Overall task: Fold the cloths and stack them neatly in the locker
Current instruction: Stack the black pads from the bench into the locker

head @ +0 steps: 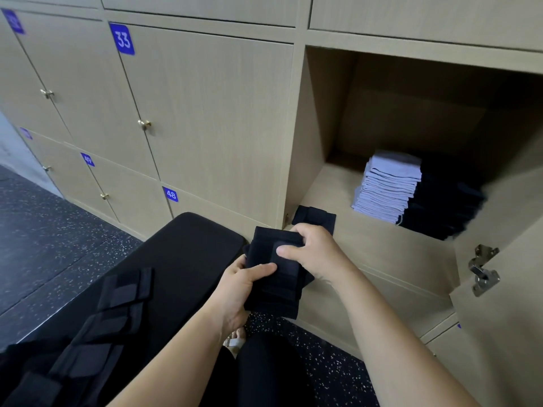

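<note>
Here, left hand (235, 284) and right hand (316, 251) grip a black cloth (274, 284).

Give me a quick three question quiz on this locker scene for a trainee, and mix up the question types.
1. True or false: the black cloth is gripped by both the left hand and the right hand.
2. Inside the open locker, where is the pale stack?
A) beside the black stack, on its picture-left side
B) on top of the black stack
C) out on the bench
3. Fill in: the blue label on the closed door next to the locker's opening reads ___.

Key: 1 true; 2 A; 3 33.
</note>
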`<move>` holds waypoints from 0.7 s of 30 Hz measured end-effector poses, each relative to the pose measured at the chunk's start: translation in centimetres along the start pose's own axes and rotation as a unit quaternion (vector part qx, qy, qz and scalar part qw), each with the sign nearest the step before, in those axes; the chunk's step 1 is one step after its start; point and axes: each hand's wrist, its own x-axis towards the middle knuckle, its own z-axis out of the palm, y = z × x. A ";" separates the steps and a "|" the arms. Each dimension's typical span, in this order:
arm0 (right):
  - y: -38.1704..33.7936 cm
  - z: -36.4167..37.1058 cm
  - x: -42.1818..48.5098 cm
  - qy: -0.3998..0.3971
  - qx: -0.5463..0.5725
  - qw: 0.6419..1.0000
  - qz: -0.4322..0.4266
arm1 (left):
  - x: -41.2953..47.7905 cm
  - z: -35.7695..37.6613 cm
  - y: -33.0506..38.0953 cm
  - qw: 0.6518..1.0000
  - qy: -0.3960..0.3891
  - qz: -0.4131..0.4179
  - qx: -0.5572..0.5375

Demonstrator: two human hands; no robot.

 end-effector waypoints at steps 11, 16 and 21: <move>1.0 0.8 2.2 0.081 0.127 0.988 0.028 | 2.7 -0.9 0.4 0.997 -0.073 0.038 0.001; 1.1 0.2 3.1 0.057 0.040 0.997 -0.017 | 3.8 -1.6 0.6 0.996 -0.081 0.042 0.012; 0.7 -0.7 4.0 0.024 0.068 0.997 -0.028 | 4.6 -2.1 0.2 0.997 -0.068 0.028 -0.016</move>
